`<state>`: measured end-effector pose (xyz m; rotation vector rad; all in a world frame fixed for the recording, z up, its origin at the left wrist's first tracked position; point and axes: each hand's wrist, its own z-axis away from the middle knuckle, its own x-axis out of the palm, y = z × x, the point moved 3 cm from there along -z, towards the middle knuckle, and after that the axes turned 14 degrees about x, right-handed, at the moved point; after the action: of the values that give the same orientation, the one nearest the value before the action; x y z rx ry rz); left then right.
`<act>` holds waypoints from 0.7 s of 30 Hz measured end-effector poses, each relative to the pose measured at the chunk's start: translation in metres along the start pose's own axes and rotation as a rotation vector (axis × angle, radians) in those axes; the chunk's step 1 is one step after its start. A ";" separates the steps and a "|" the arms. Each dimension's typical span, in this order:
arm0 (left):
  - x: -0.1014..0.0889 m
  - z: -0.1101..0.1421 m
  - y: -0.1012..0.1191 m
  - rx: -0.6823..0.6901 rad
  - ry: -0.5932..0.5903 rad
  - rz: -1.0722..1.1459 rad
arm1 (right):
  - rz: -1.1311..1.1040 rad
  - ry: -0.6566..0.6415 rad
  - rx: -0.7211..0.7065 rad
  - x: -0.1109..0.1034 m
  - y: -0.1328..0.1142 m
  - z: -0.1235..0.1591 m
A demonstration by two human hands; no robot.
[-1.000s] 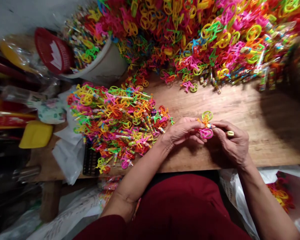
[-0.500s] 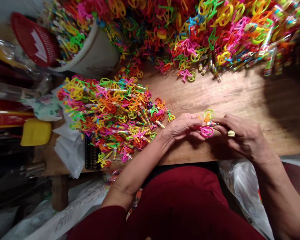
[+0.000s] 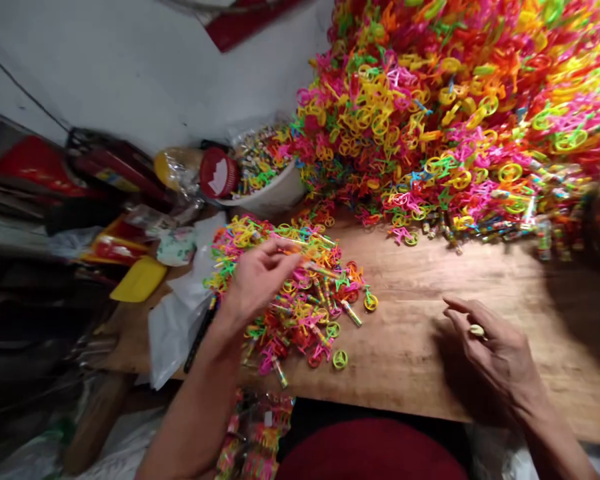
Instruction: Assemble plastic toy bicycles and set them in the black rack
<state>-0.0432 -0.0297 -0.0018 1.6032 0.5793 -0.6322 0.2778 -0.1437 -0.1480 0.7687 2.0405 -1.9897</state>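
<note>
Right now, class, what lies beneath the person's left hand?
A heap of colourful plastic pieces shows around the left hand, on the wooden table. Whatever lies directly beneath the hand is covered and cannot be made out.

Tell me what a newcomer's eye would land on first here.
Most likely the huge, bright heap of small plastic pieces filling the upper right. Next, perhaps, the smaller multicoloured pile left of centre on the wooden table, with the left hand over it. The right hand stands out against plain wood at right.
</note>
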 end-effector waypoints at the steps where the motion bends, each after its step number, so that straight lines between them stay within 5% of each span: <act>1: -0.022 -0.005 -0.001 0.057 0.083 -0.215 | 0.007 0.013 0.021 0.002 0.005 -0.001; 3: -0.043 -0.014 0.000 0.182 0.208 -0.622 | 0.029 0.008 0.055 0.007 0.012 0.000; 5: -0.033 -0.023 0.006 0.313 0.268 -0.836 | 0.055 0.001 0.047 0.011 0.015 0.001; 7: 0.003 -0.035 0.015 0.413 0.220 -0.824 | 0.078 0.002 0.020 0.013 0.015 0.002; 12: 0.124 -0.079 0.029 0.444 -0.211 -0.701 | 0.084 0.001 0.023 0.007 0.015 0.000; 15: 0.165 -0.103 0.021 0.383 -0.264 -0.662 | 0.057 0.023 0.017 0.005 0.014 0.001; 18: 0.177 -0.116 0.010 0.359 -0.264 -0.640 | 0.016 0.038 0.028 0.005 0.016 0.003; 21: 0.168 -0.118 0.007 0.343 -0.246 -0.619 | -0.046 0.017 0.089 0.003 0.021 0.004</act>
<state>0.0912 0.0888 -0.1018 1.6205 0.8195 -1.4317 0.2844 -0.1480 -0.1683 0.7658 2.0086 -2.1182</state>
